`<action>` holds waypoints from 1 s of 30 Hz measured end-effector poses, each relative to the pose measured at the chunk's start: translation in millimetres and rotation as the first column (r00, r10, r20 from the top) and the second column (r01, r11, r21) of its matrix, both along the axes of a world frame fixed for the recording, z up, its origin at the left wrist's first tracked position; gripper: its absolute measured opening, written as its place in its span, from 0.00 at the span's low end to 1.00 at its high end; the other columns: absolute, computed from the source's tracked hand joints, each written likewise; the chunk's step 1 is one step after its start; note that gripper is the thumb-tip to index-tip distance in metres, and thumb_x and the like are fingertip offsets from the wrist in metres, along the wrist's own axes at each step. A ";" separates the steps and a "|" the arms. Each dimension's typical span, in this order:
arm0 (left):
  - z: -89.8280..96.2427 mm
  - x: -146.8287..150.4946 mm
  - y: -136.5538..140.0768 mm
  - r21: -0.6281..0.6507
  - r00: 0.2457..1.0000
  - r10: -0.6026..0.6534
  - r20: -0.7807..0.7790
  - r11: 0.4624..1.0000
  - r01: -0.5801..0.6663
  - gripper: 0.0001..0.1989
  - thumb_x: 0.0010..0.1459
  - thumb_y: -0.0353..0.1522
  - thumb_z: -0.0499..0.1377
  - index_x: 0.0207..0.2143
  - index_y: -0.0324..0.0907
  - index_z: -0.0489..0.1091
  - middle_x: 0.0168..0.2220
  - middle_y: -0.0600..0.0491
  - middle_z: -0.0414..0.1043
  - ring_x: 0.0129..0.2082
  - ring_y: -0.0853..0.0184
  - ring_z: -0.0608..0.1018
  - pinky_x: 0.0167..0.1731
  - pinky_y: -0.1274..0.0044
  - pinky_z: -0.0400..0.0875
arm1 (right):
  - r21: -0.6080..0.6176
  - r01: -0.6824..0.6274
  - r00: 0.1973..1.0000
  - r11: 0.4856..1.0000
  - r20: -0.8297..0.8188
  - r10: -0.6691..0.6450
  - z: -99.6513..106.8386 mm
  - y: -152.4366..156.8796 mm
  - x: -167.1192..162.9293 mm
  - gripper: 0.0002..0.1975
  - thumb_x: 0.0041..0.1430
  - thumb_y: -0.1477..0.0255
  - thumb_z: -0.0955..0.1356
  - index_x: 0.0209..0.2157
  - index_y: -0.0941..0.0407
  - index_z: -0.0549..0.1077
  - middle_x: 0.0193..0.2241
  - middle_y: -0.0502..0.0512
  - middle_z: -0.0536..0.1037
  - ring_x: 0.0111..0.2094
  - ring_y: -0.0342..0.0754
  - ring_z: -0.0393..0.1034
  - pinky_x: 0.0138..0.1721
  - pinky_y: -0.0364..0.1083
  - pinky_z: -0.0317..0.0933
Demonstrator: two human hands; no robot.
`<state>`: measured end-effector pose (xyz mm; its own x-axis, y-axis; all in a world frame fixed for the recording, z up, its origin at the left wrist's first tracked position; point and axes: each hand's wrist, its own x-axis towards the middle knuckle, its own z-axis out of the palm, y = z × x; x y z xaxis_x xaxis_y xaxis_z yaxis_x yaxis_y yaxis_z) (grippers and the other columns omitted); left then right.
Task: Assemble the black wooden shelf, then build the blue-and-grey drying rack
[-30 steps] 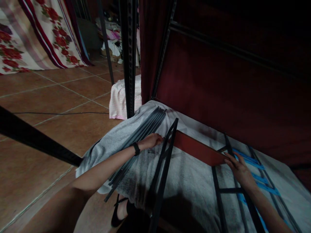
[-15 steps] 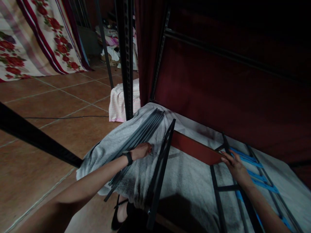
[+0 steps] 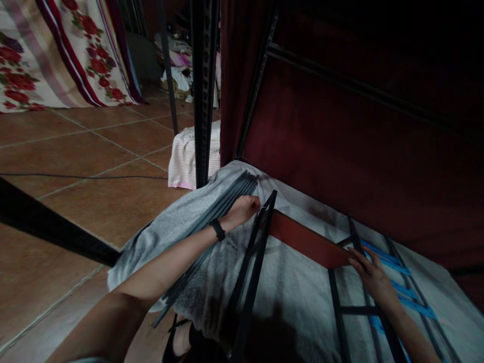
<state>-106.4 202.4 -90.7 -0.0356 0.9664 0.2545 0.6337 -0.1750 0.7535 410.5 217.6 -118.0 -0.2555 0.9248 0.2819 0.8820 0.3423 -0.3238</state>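
My left hand, with a dark band on its wrist, is pinched closed beside the upper end of a black metal ladder-like frame. A tiny pale tip shows at its fingers, too small to name. A reddish-brown board spans from this frame to a second black frame on the right. My right hand grips the right end of the board where it meets the second frame; its fingertips are partly hidden. A bundle of grey metal tubes lies to the left, under my left forearm.
Grey blanket covers the low surface under the parts. More frame pieces with blue strips lie at the right. Black perforated posts stand around, with a dark red curtain behind. A cable crosses the tiled floor.
My left hand has moved up and right, from over the blanket beside the tubes to the frame's upper end. My right hand stays at the board's end. The view has shifted slightly.
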 end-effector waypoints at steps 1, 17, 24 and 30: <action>2.8 3.5 2.2 0.024 1.000 -0.002 -0.009 1.000 0.002 0.06 0.57 0.29 0.57 0.30 0.40 0.74 0.28 0.54 0.75 0.29 0.68 0.75 0.30 0.78 0.63 | -0.005 0.005 1.000 1.000 0.000 -0.005 -0.2 0.1 0.4 0.28 0.66 0.48 0.60 0.58 0.48 0.71 0.66 0.57 0.58 0.64 0.63 0.62 0.65 0.61 0.57; 28.1 13.3 7.2 0.107 0.963 -0.142 -0.230 0.980 0.170 0.12 0.61 0.25 0.51 0.31 0.40 0.73 0.32 0.50 0.72 0.30 0.67 0.73 0.35 0.75 0.65 | 0.039 0.001 0.998 0.999 0.063 -0.004 0.9 -2.2 -0.7 0.26 0.67 0.50 0.60 0.59 0.46 0.70 0.65 0.57 0.61 0.63 0.62 0.65 0.62 0.60 0.63; 30.0 7.7 24.5 0.084 0.939 -0.267 -0.217 0.953 0.290 0.10 0.58 0.23 0.55 0.32 0.40 0.76 0.35 0.49 0.76 0.34 0.67 0.76 0.38 0.77 0.67 | 0.061 0.020 0.984 0.998 0.174 -0.030 13.6 -6.3 -16.7 0.28 0.68 0.51 0.57 0.65 0.44 0.64 0.63 0.59 0.64 0.56 0.61 0.72 0.54 0.60 0.71; 24.9 3.5 32.2 0.062 0.947 -0.291 -0.134 0.951 0.301 0.05 0.57 0.27 0.61 0.31 0.40 0.77 0.34 0.51 0.77 0.34 0.68 0.77 0.37 0.78 0.69 | 0.104 0.044 0.983 0.994 0.175 -0.062 15.8 2.5 -29.7 0.29 0.69 0.50 0.56 0.59 0.49 0.72 0.57 0.62 0.65 0.54 0.60 0.73 0.57 0.59 0.69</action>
